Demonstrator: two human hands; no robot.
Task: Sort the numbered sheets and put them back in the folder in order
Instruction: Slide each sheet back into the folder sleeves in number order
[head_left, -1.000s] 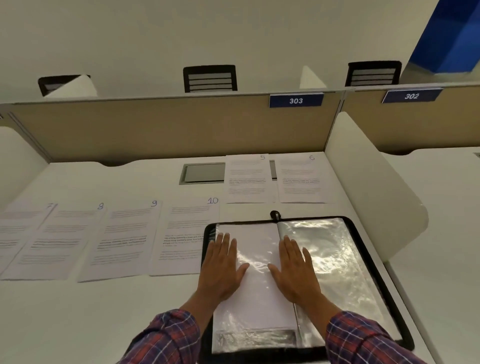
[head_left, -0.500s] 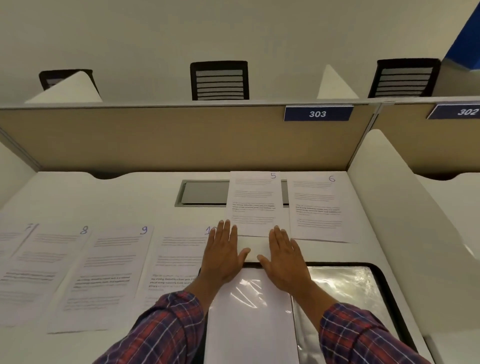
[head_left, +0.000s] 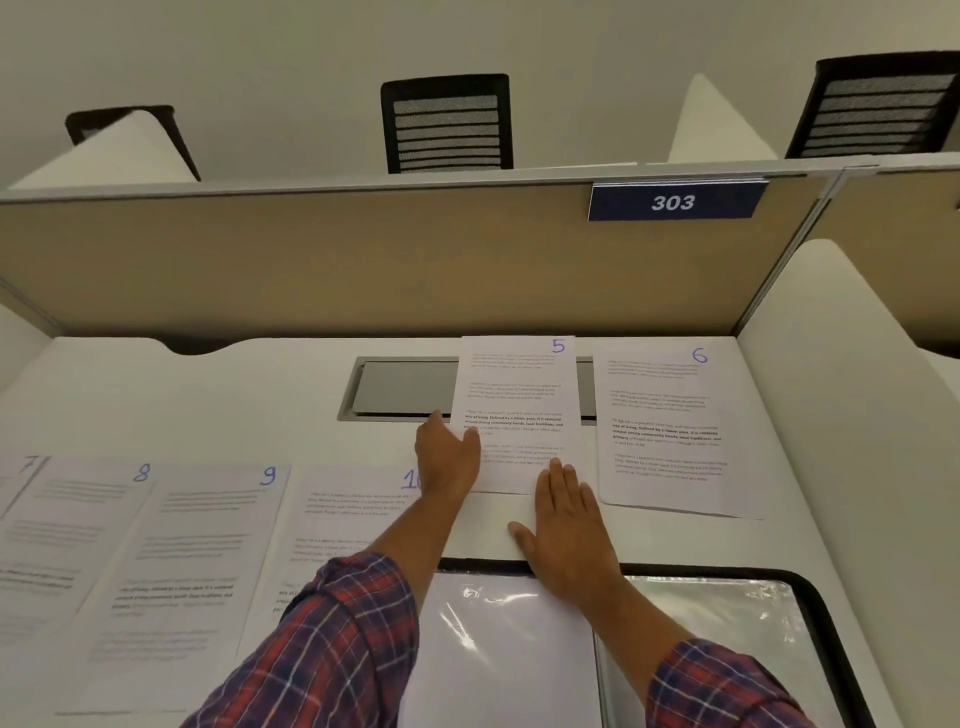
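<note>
Left hand (head_left: 447, 460) at the left edge of sheet 5 (head_left: 519, 400), thumb lying over the paper, fingers running up alongside the edge. Whether it has a pinch on the sheet or only rests there cannot be told. Right hand (head_left: 567, 525) flat and spread, fingers straight, fingertips on the bottom edge of the same sheet, palm on the bare desk (head_left: 234, 395) just beyond the folder (head_left: 834, 631). It presses and grips nothing. Sheet 5 lies flat at the back of the desk, partly covering a grey recessed hatch (head_left: 405, 387). Sheet 6 (head_left: 670, 426) is just beside it to the right. A nearer row runs to the left — sheet 10 (head_left: 343, 519), its number half hidden by the left wrist, then sheet 9 (head_left: 197, 561), sheet 8 (head_left: 78, 545) and sheet 7 (head_left: 21, 478) at the frame edge. The folder lies open nearest the person, black-rimmed, with clear plastic sleeves. The left sleeve (head_left: 504, 649) holds a white sheet, no number readable. The right sleeve (head_left: 717, 623) shows only glare and looks empty, though that is not certain. Judgement: sorting is done, since the sheets lie out in number order. No sheets 1 to 4 show on the desk, so they are probably filed already. Six sheets remain — 5 is in hand next, then 6 through 10.
</note>
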